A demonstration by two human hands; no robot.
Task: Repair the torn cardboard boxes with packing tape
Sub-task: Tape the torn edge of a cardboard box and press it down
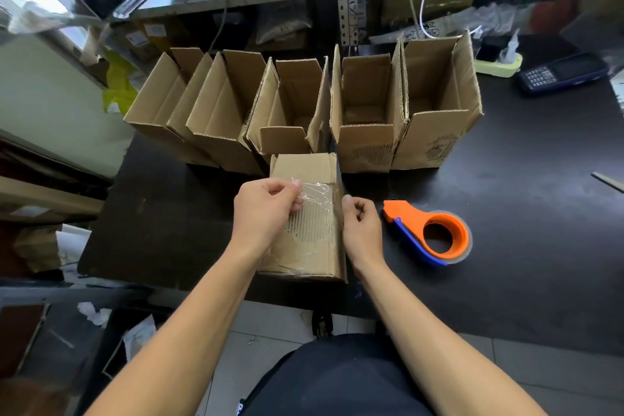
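Note:
A cardboard box (312, 246) lies on its side on the black table (526, 246), its outer layer torn so the ridged core shows. A strip of clear packing tape (317, 191) stretches across its upper face. My left hand (266, 209) pinches the tape's left end over the box. My right hand (361, 223) is at the box's right edge with curled fingers, pinching the tape's other end there. An orange and blue tape dispenser (435, 233) rests on the table to the right of that hand.
Several open cardboard boxes (368, 111) stand in a row behind the one being taped. A dark phone (560, 73) and a yellow power strip (499, 66) lie at the back right. Shelving with bags and boxes runs behind. The table's front edge is near my body.

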